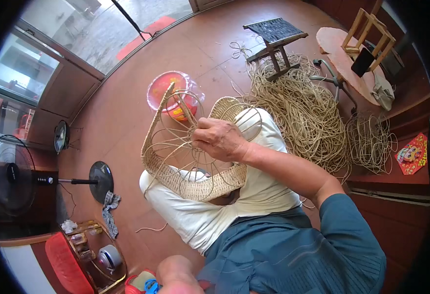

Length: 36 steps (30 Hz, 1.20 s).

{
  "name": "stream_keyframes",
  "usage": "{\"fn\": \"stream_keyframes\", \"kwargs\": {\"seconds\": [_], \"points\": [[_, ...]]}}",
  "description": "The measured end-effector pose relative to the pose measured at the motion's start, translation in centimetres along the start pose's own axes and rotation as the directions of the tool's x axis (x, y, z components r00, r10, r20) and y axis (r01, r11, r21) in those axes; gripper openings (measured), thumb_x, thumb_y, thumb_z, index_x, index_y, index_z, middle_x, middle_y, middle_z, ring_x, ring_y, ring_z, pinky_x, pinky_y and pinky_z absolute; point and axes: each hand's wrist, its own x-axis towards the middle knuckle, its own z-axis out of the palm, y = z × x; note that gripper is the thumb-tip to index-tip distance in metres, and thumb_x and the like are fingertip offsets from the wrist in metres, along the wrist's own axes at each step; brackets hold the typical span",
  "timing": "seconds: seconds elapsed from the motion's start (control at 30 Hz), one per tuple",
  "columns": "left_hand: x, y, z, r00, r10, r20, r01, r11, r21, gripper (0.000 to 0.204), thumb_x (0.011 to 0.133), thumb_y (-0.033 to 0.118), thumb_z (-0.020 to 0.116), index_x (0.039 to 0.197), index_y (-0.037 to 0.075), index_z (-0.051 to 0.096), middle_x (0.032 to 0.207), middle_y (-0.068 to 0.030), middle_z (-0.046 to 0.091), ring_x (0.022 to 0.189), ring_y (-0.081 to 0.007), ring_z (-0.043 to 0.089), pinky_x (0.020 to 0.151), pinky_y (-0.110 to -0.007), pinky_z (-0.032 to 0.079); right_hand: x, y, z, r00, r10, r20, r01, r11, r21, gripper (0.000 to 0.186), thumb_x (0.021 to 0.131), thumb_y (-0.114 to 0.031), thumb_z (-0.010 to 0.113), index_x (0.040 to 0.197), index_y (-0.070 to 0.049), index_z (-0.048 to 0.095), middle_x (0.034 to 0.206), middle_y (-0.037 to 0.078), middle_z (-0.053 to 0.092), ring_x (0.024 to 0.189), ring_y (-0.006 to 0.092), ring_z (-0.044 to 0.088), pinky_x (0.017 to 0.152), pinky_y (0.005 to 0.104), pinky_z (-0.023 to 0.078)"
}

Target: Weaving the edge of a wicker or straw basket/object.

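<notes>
My right hand (218, 139) is closed at the centre of a part-woven straw basket (190, 188), fingers pinched where its thin spokes meet. The basket rests across my lap on white cloth (195, 220). Tan plaiting covers its curved outer band, while bare spokes and loops fan out inside. One pointed side rises at the far left. Blurred bare skin of my left arm (175, 277) shows at the lower edge, beside a red and blue item (149, 284). The fingers on that side cannot be made out.
A tangled heap of tan cord (303, 117) spreads at the right, beneath a folding stool (276, 36). A red bucket (168, 90) stands beyond the basket. Fans (11, 171) and an open box of small items (95, 255) are at the left; a wood-slab table (339, 54) is far right.
</notes>
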Motion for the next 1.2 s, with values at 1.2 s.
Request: {"fn": "stream_keyframes", "kwargs": {"seconds": [1.2], "points": [[-11.9,-17.8,7.6,0.636,-0.579,0.511,0.350,0.806,0.478,0.007,0.097,0.016,0.077,0.100,0.010,0.073,0.107,-0.0057,0.075,0.105,-0.0292,0.073,0.085,-0.044,0.060,0.1,-0.4,-1.1,0.998,0.062,0.032,-0.062,0.998,-0.002,0.016,0.097,-0.018,0.079,0.109,-0.011,0.071,0.096,0.009,0.068,0.087,0.0331,0.070,0.076,0.0454,0.056]]}}
